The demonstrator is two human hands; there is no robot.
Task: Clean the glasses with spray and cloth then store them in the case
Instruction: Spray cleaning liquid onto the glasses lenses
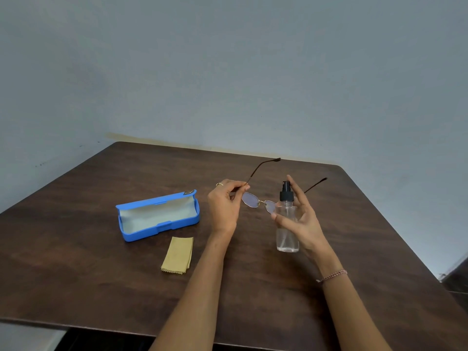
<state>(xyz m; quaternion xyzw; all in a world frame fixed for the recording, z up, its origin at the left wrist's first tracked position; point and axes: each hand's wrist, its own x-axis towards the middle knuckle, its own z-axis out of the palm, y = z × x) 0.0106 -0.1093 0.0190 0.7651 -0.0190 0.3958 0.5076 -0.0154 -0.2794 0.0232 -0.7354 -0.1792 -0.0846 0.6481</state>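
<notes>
A pair of thin wire-framed glasses (pixel 258 201) is held above the dark wooden bench (pixel 101 262), temples unfolded and pointing away from the wearer, as the spraying step appears to be in hand. The left hand (pixel 224 206) pinches the frame at its hinge between thumb and fingertips, while the right hand (pixel 301 219), its grip wrapped round a clear spray bottle (pixel 287 224), raises the black pump just beside the far lens, forefinger poised over the nozzle. The hold on the glasses looks slight: a one-corner pinch could let the frame swivel or slip when the mist lands, and a nozzle aimed off-line would likely wet the bench rather than the lens. The bottle, nearly empty by the look of it, may sputter. To the left of the glasses lies the open blue case (pixel 158 216), pale lining showing; nearer the wearer than the case lies a folded yellow cloth (pixel 178 255). No brand, label or legible writing shows on any item.
</notes>
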